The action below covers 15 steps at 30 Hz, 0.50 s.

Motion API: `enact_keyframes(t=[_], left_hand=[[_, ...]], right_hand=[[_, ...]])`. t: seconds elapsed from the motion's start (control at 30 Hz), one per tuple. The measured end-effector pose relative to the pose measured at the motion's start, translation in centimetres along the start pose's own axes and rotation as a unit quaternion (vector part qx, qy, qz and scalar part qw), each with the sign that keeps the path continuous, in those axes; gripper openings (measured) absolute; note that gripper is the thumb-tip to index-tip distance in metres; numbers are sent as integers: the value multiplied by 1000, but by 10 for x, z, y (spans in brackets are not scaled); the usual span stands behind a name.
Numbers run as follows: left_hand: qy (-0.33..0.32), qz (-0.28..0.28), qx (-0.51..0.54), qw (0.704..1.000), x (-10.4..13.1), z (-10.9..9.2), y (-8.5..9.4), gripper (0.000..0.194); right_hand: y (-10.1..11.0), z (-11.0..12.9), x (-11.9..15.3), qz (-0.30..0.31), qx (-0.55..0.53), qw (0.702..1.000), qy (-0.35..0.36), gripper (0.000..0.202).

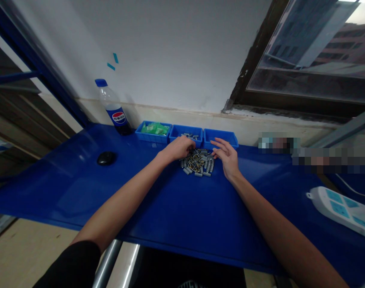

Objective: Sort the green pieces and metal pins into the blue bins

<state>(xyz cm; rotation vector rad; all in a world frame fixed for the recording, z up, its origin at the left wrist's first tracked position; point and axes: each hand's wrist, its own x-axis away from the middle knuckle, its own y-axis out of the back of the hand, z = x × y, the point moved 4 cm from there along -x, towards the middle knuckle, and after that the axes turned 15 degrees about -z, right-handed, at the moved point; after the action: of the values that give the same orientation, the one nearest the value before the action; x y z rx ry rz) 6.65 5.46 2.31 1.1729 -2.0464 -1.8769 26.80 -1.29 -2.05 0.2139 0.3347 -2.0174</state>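
A loose pile of small metal parts lies on the blue table, gold-toned thin pieces in its middle and short grey cylinders around the edge. My left hand is at the pile's far left side, fingers curled together; whatever is between the fingertips is hidden. On the other side, my right hand has its fingers apart, with the fingertips close to the pile's right edge and in front of the right blue bin. Behind my left hand stands the middle blue bin, holding some grey cylinders.
The left blue bin contains green packets. A cola bottle stands against the wall, with a black computer mouse nearer me. At the right lies a white power strip. The table ends near my body.
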Motion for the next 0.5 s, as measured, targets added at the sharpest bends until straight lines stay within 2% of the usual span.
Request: enact_keyframes(t=[0.17,0.37,0.5], left_hand=[[3,-36,17,999,-3,-2,6,41],[19,-113,186,976,-5,-6,18,31],[14,-133,232,963,-5,-11,20,33]], right_hand=[[1,-1,-1,-2,-4,1000,2,42],[-1,-2,0,18,5,1000,9,34],[-7,1,3,46,34,998,5,36]])
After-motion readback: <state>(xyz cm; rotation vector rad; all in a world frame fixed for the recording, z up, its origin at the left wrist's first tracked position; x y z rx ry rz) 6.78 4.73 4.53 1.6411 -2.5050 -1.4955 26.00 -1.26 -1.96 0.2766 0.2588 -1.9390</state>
